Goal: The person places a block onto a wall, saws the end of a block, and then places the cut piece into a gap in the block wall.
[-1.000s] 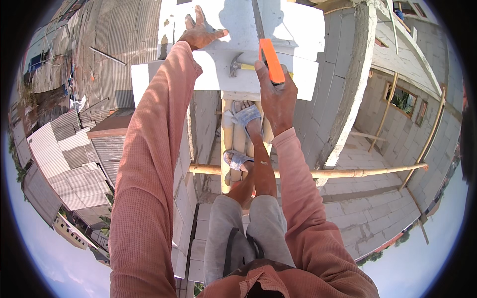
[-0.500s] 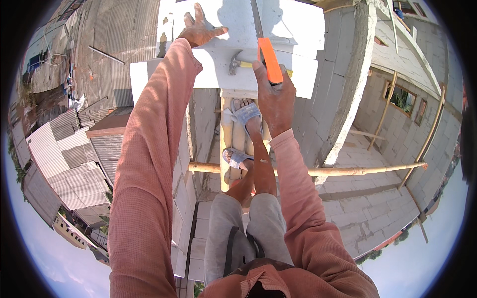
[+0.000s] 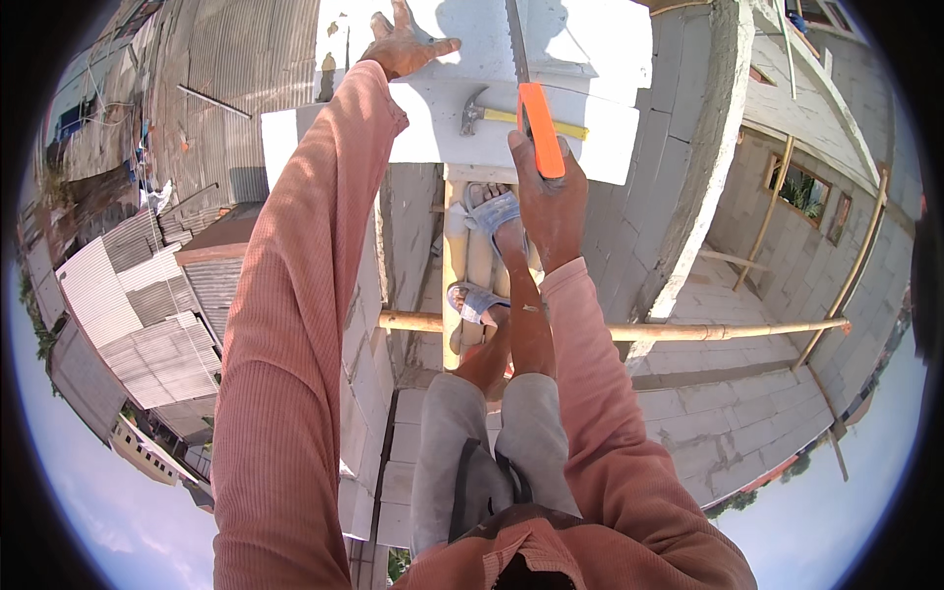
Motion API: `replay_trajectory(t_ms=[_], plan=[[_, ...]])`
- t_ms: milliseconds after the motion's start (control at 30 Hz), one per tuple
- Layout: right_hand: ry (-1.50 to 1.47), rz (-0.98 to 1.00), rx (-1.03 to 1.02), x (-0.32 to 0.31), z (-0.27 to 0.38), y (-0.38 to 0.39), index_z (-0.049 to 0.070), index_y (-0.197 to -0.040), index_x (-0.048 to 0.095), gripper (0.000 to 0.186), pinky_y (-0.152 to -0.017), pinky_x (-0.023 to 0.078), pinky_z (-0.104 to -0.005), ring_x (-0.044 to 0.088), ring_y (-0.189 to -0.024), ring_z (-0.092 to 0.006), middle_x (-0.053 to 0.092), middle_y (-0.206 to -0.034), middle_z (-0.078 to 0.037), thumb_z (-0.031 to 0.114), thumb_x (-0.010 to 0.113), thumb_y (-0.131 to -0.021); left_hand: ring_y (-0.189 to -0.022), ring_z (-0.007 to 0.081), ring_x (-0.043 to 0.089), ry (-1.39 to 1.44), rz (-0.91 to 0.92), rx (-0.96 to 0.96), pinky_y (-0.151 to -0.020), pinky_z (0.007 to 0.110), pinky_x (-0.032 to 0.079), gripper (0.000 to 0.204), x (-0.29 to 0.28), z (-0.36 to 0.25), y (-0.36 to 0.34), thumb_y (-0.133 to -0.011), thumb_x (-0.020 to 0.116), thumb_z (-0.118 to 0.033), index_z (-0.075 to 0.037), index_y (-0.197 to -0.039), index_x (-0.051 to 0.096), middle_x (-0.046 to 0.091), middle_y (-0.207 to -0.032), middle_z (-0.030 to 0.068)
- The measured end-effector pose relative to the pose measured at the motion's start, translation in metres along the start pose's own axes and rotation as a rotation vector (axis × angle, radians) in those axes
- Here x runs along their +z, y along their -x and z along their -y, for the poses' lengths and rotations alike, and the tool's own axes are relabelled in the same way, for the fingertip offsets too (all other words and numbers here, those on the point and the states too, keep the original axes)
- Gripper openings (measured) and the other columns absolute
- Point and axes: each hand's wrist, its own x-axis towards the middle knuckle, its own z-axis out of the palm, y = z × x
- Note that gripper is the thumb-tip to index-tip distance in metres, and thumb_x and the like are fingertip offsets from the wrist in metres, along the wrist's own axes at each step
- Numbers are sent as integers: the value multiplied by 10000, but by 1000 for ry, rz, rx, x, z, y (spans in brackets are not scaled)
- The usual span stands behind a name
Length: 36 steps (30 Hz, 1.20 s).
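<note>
My right hand (image 3: 553,211) is closed round the orange handle of a hand saw (image 3: 540,123). Its toothed blade points away from me over a large white block (image 3: 602,44). On that block's left part my left hand (image 3: 398,49) rests with fingers and thumb spread. Nearer to me, a second white slab or block (image 3: 423,143) sticks out toward my feet. A claw hammer (image 3: 474,111) with a yellow handle lies on it, partly hidden behind the saw handle.
Both my feet, in blue sandals, stand on bamboo poles (image 3: 452,265) high up. A horizontal bamboo pole (image 3: 708,331) crosses by my shins. Grey block walls (image 3: 674,211) rise on the right. Corrugated metal roofs (image 3: 147,324) lie far below on the left.
The saw and my right hand have drawn slightly back toward me, baring more of the hammer's handle. My left hand keeps its place on the block; the whole view has shifted slightly.
</note>
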Motion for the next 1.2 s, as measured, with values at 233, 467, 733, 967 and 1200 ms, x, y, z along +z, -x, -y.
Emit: replay_trajectory(t_ms=[233, 467, 733, 967, 1200], plan=[[-45, -5, 62, 17, -39, 9, 18, -823, 531, 401, -607, 434, -304, 415, -605, -134, 499, -628, -42, 353, 694, -973, -1491, 565, 79, -15, -37, 56, -1216, 578, 229, 1528, 4, -2, -4, -622, 766, -803, -61, -1593, -151, -31, -1568, 439], [-54, -13, 5, 21, -53, 6, 19, -805, 512, 420, -598, 428, -317, 402, -604, -147, 499, -620, -65, 359, 690, -975, -1498, 556, 55, -36, -57, 74, -1223, 564, 217, 1533, 4, 2, -6, -615, 769, -802, -52, -1594, -143, -29, -1572, 434], [-41, -30, 1, 15, -57, 7, 19, -804, 507, 418, -579, 441, -325, 438, -573, -165, 531, -616, -82, 355, 688, -975, -1499, 552, 50, 61, -81, 78, -1223, 578, 204, 1535, 6, -24, 12, -611, 770, -805, -55, -1596, -139, -32, -1577, 428], [-33, -2, 70, 20, -49, 11, 15, -832, 584, 307, -636, 422, -266, 430, -690, -94, 498, -706, 10, 258, 715, -966, -1493, 574, 14, -11, 35, -8, -1202, 639, 194, 1522, -5, -4, 3, -628, 753, -814, -86, -1591, -174, -65, -1574, 437], [-13, 9, 13, 19, -52, 16, 23, -812, 536, 384, -593, 444, -333, 461, -584, -158, 537, -627, -67, 334, 680, -983, -1489, 579, -34, -18, -44, 60, -1203, 643, 181, 1525, -5, 9, 1, -633, 760, -806, -85, -1588, -186, -101, -1564, 443]])
